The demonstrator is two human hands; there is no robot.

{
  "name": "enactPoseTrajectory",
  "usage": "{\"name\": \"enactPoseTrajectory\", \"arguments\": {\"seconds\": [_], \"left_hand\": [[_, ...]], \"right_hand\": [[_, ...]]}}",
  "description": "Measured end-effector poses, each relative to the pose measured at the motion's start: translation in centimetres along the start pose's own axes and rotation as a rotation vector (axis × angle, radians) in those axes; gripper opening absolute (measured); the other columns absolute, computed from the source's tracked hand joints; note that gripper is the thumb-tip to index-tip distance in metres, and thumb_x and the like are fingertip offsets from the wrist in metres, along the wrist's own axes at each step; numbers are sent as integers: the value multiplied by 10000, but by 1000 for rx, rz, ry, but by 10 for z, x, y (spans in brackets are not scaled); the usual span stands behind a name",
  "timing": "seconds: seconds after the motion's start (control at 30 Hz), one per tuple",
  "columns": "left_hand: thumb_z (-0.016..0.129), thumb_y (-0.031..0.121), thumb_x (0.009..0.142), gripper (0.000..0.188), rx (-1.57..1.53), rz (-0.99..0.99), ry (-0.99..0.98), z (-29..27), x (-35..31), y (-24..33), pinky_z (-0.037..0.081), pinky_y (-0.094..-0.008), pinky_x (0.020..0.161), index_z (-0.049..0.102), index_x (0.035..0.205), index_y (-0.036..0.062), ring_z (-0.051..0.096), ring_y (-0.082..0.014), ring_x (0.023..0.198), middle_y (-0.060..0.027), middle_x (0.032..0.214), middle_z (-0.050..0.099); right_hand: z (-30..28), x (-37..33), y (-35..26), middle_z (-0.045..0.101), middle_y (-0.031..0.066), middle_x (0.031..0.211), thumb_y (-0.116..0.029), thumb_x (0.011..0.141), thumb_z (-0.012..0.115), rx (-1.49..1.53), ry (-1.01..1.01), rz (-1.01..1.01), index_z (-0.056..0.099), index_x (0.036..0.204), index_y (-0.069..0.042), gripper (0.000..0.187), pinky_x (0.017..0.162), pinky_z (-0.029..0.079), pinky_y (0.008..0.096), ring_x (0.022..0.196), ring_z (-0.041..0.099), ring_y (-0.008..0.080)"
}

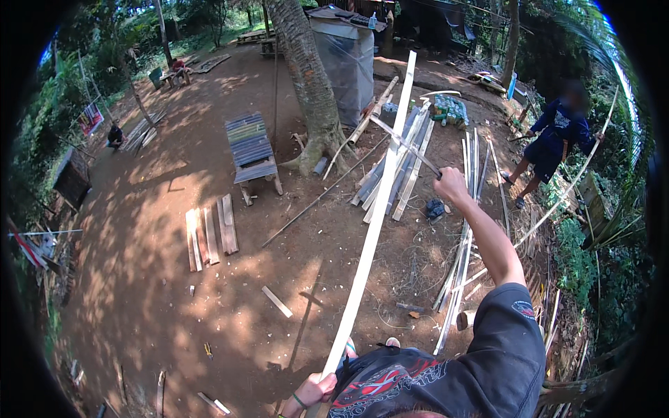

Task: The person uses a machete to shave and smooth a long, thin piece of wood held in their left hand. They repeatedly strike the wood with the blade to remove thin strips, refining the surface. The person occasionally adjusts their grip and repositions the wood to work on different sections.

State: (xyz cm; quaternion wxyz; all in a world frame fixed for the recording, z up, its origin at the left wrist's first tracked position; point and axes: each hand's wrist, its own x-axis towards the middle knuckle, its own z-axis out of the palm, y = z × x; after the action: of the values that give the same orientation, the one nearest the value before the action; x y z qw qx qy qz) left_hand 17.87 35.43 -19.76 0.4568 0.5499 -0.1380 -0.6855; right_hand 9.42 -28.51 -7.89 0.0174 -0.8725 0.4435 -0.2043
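A long pale bamboo strip (369,258) slants up and away from my waist, toward the tree. Its near end is gripped by my left hand (317,388), low by my left side. My right arm reaches forward, and my right hand (451,186) is closed round the handle of a machete (411,148). The machete's long narrow blade crosses the strip's upper part. Whether the edge bites into the strip, I cannot tell. Beyond the blade, a pile of split bamboo slats (416,167) lies on the ground.
A slatted bamboo bench (251,150) stands left of a thick tree trunk (303,76). Short planks (209,237) lie on the dirt. Long strips (463,258) stretch along my right. Another person (561,132) at the right holds a long thin pole (568,191). Green bottles (449,110) lie behind the pile.
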Motion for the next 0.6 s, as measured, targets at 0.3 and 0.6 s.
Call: {"name": "enactPoseTrajectory", "arguments": {"seconds": [0.3, 0.6], "left_hand": [[360, 419, 1077, 496, 21, 65, -86, -7, 37, 51, 360, -253, 467, 534, 810, 38, 418, -94, 482, 28, 561, 389], [389, 437, 1067, 494, -96, 83, -243, 12, 67, 86, 330, -276, 398, 506, 785, 49, 356, -103, 397, 12, 516, 345]], "right_hand": [[-2, -167, -100, 616, 252, 633, -204, 716, 634, 371, -362, -231, 652, 726, 8, 213, 663, 533, 503, 629, 641, 437], [2, -185, -79, 641, 168, 607, -244, 720, 674, 187, -304, -475, 674, 765, -51, 198, 628, 550, 478, 615, 668, 373]]}}
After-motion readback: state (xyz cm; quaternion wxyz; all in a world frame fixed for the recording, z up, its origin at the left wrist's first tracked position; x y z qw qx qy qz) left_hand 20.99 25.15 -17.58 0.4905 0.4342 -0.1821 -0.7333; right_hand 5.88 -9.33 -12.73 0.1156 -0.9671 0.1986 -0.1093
